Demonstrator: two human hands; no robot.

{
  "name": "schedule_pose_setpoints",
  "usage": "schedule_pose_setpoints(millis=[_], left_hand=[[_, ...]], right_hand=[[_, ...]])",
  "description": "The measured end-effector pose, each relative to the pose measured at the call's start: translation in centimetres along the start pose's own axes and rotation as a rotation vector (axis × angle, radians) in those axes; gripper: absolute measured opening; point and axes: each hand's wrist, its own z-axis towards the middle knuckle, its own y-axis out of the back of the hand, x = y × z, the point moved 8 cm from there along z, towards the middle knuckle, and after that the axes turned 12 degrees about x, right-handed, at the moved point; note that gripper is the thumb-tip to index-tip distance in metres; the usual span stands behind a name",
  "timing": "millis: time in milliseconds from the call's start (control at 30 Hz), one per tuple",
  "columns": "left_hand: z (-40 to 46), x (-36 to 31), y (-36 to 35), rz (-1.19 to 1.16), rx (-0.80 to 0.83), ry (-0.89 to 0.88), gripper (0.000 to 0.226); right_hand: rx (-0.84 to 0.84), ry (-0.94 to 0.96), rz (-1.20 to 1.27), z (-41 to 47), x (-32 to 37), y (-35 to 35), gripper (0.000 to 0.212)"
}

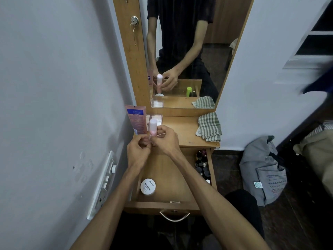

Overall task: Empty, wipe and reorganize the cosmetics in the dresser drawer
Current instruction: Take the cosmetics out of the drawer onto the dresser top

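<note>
The round white jar (148,186) lying in the open drawer (167,177) carries dark print on its lid: the brand "zudio" along one side and "NAIL POLISH" in capitals beneath it, with a smaller line under that too fine to read. The pink tube (137,120) standing against the wall on the dresser top has a blue label panel with white lettering, but it is too blurred to make out.

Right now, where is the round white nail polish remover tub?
In the head view, the nail polish remover tub lies in the open drawer, at its front left corner, under the left forearm, far from the small bottles along the drawer's right side.
</note>
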Motion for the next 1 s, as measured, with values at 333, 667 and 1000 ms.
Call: schedule_pose_setpoints(millis=[333,667,1000], left_hand=[[2.2,0.5,-0.7,0.105,-0.086,0.076,0.020],[1.6,0.8,-0.6,0.158,-0.120,0.110,0.020],[0.2,1.7,-0.4,0.184,-0.107,0.111,0.021]], right_hand=[[-0.065,0.019,-0.100,2.7,0.3,0.2,0.030],[-0.024,0.054,-0.062,3.1,-0.4,-0.7,0.028],[-0.048,0.012,-0.075,1.7,-1.4,-0.3,0.056]])
